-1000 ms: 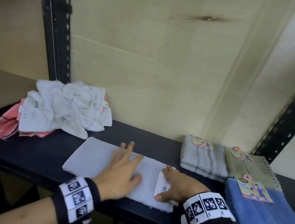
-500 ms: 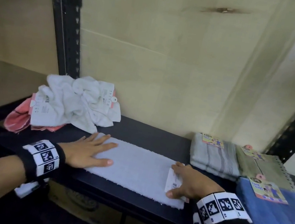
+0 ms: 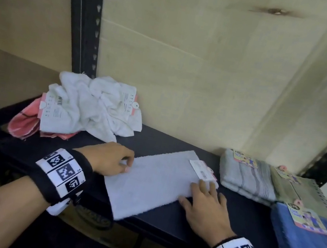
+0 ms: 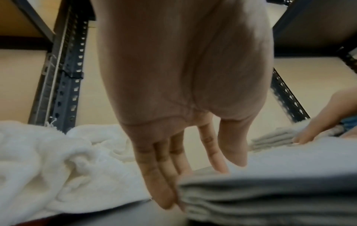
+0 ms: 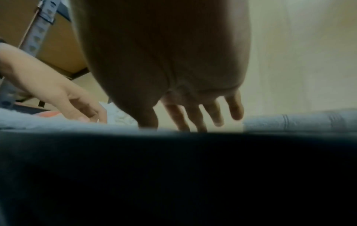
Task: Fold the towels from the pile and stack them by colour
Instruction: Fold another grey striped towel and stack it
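A pale grey towel (image 3: 155,179), folded into a long strip, lies slanted across the middle of the dark shelf (image 3: 176,145). A paper label (image 3: 202,170) sits at its right end. My left hand (image 3: 128,164) is at the strip's left end. In the left wrist view its fingers (image 4: 166,191) reach down against the layered edge, with the thumb and forefinger on top. My right hand (image 3: 205,190) lies flat with spread fingers on the right near corner. The pile of crumpled white towels (image 3: 95,109) over a pink towel (image 3: 25,123) is at the back left.
Three folded stacks stand at the right: a grey striped towel (image 3: 247,175), an olive towel (image 3: 298,193) and a blue towel (image 3: 306,247) nearest me. A black perforated post (image 3: 84,22) rises behind the pile. A wooden back wall closes the shelf.
My left hand slid from the towel's middle to its left end, smoothing it. My right hand left the label and now lies flat at the right near corner. The strip now lies slanted.
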